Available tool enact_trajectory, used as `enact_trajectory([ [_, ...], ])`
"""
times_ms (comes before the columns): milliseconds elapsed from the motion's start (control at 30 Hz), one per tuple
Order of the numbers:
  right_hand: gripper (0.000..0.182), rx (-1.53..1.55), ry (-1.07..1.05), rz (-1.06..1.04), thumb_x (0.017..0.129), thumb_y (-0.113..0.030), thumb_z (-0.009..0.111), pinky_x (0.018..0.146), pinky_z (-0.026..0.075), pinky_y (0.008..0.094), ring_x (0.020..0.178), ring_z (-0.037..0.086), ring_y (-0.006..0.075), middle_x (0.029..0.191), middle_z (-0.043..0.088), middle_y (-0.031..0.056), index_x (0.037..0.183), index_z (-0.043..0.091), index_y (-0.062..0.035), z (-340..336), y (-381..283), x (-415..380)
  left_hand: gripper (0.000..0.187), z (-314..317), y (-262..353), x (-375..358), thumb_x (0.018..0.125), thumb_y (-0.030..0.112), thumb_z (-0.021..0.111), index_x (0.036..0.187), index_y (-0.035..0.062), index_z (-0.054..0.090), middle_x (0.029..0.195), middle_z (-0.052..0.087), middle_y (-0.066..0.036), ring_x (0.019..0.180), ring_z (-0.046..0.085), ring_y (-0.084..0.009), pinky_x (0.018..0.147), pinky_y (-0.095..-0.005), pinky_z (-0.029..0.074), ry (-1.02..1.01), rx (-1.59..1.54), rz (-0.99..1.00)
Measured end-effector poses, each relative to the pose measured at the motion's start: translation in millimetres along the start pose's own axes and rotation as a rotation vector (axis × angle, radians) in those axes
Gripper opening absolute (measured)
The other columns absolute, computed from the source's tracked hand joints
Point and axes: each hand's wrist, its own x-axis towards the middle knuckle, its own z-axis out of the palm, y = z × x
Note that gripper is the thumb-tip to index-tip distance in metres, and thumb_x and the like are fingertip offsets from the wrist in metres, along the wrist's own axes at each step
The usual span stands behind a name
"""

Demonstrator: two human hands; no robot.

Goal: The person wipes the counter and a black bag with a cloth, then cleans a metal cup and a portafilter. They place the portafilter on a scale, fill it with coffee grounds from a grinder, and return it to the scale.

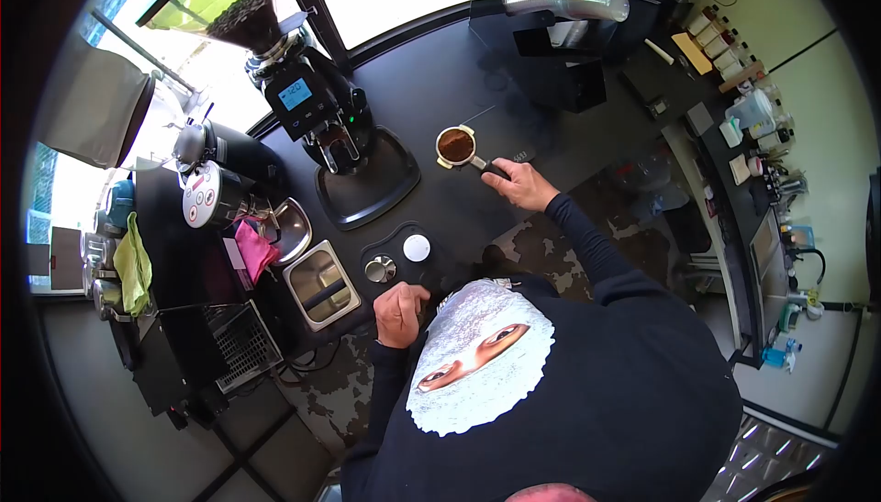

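A portafilter (456,146) with brown ground coffee in its basket is held out over the dark counter. My right hand (521,186) is closed around its black handle. Close to my body, my left hand (399,314) is curled with the fingers bent in, and anything inside them is hidden. Just beyond that hand, a round metal tamper-like piece (380,269) and a white-topped round tool (416,248) rest on a black mat (396,238). The coffee grinder (307,103), its display lit, stands further away to the left, above a black tray (369,199).
A steel container (321,286) is set into the counter at the left, beside a pink cloth (255,252) and a metal pitcher (292,229). A green cloth (134,263) hangs further left. Stacked cups (564,0) lie at the back right. Bottles (720,39) line the right wall.
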Motion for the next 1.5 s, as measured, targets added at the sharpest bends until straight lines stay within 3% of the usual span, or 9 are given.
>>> enact_trajectory([
  [33,0.05,-0.01,-0.014,0.023,0.096,-0.051,0.058,0.068,0.05,0.0374,0.068,0.063,0.0209,0.07,0.062,0.0133,0.106,0.062,-0.0016,-12.5,9.9,7.2,0.035,9.8,14.9,8.8,0.101,0.015,0.039,0.1,-0.0028,0.069,0.068,0.058,-0.009,0.051,0.054,-0.0167,0.049,-0.032,0.04,0.005,-0.076,-0.123],
  [67,0.05,-0.002,-0.008,0.037,0.096,-0.05,0.057,0.069,0.05,0.038,0.069,0.064,0.0245,0.07,0.062,0.0134,0.104,0.062,-0.0018,-22.9,19.4,14.6,0.038,19.9,23.0,17.4,0.101,0.017,0.036,0.119,-0.003,0.063,0.083,0.063,-0.011,0.06,0.057,-0.0149,0.054,-0.0304,0.044,0.002,-0.084,-0.088],
  [100,0.05,0.004,-0.03,0.028,0.096,-0.05,0.057,0.069,0.05,0.038,0.069,0.064,0.0245,0.07,0.062,0.0134,0.104,0.062,-0.0018,-32.6,28.0,23.3,0.038,35.4,28.3,22.9,0.101,0.017,0.036,0.119,-0.003,0.063,0.083,0.063,-0.011,0.06,0.057,-0.0149,0.054,-0.0304,0.044,0.016,-0.07,-0.103],
  [200,0.05,-0.106,0.071,-0.25,0.096,-0.05,0.057,0.077,0.049,0.039,0.086,0.064,0.036,0.088,0.064,0.0168,0.101,0.064,-0.0012,-53.0,59.1,56.3,0.051,75.0,39.9,29.9,0.104,0.033,0.035,0.139,-0.0023,0.046,0.107,0.064,-0.014,0.078,0.063,-0.0175,0.068,-0.0291,0.049,0.082,-0.166,-0.147],
  [333,0.052,-0.309,0.039,-0.319,0.095,-0.055,0.053,0.092,0.041,0.0427,0.109,0.056,0.0309,0.107,0.061,0.0112,0.11,0.065,-0.0068,-65.0,93.4,100.2,0.049,113.1,55.2,31.8,0.105,0.036,0.04,0.136,-0.0002,0.049,0.102,0.065,-0.015,0.076,0.065,-0.0197,0.069,-0.0312,0.053,0.166,-0.123,-0.192],
  [467,0.053,-0.374,-0.021,-0.37,0.095,-0.057,0.052,0.098,0.033,0.0431,0.11,0.054,0.0286,0.108,0.06,0.0098,0.112,0.066,-0.0087,-71.9,101.2,117.5,0.042,132.1,67.4,26.1,0.105,0.031,0.044,0.13,-0.0008,0.054,0.097,0.066,-0.014,0.075,0.065,-0.0198,0.068,-0.0299,0.052,0.275,-0.091,-0.279],
  [633,0.053,-0.396,-0.084,-0.395,0.095,-0.057,0.051,0.1,0.03,0.0435,0.111,0.053,0.0266,0.108,0.06,0.0086,0.113,0.066,-0.0091,-73.7,107.0,127.4,0.031,135.5,75.9,30.5,0.104,0.019,0.047,0.103,-0.0037,0.068,0.083,0.068,-0.012,0.073,0.066,-0.0178,0.066,-0.0283,0.053,0.264,0.121,-0.333],
  [733,0.053,-0.392,-0.106,-0.414,0.095,-0.057,0.051,0.1,0.028,0.044,0.111,0.052,0.0253,0.108,0.06,0.0078,0.112,0.067,-0.0093,-72.4,110.3,127.7,0.033,140.1,78.8,37.1,0.104,0.02,0.047,0.1,-0.0042,0.069,0.082,0.067,-0.013,0.072,0.066,-0.0184,0.066,-0.0283,0.053,0.271,0.153,-0.338],
  [1500,0.049,-0.316,-0.146,-0.438,0.097,-0.055,0.05,0.099,0.029,0.0439,0.111,0.055,0.0249,0.106,0.063,0.0069,0.109,0.069,-0.012,-78.1,107.7,128.1,0.03,158.9,80.2,55.8,0.103,0.021,0.05,0.102,-0.0028,0.068,0.083,0.069,-0.013,0.074,0.068,-0.0212,0.067,-0.0296,0.054,0.223,0.137,-0.331],
])
